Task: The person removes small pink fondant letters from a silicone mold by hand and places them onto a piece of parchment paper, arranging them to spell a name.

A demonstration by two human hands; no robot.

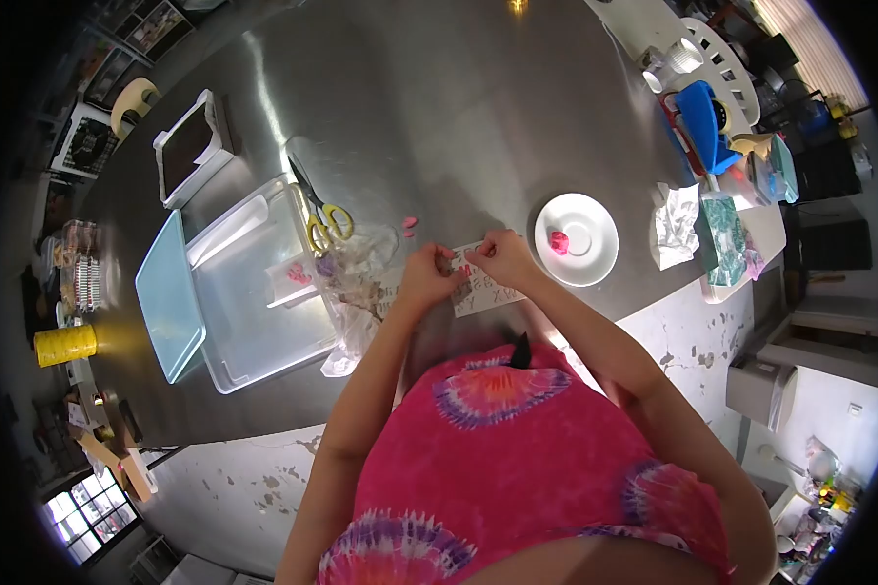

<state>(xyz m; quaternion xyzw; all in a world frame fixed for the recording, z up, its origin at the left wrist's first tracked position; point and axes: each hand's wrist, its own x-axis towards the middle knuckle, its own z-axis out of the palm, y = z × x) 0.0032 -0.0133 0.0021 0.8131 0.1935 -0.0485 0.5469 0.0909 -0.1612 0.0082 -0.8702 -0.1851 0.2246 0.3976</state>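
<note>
Flat white sheet with dark printed letters (488,294) is being overlapped by the left hand (429,278) and right hand (508,261), small red patch (463,270) being framed between their curled fingers. Whether anything is being pinched: can't tell. Round white plate (604,246) is being carried by grey metal tabletop (410,117), just beside the right hand.

Light is moderate and uneven: the dark metal surface (439,107) carries a pale streak of glare (261,83) and a golden reflection (517,6), while the window (93,512) glares at lower left. Soft shadows lie beyond the left hand (431,277) and right hand (505,261). Wide-angle distortion bends the softer margins into black corners.
</note>
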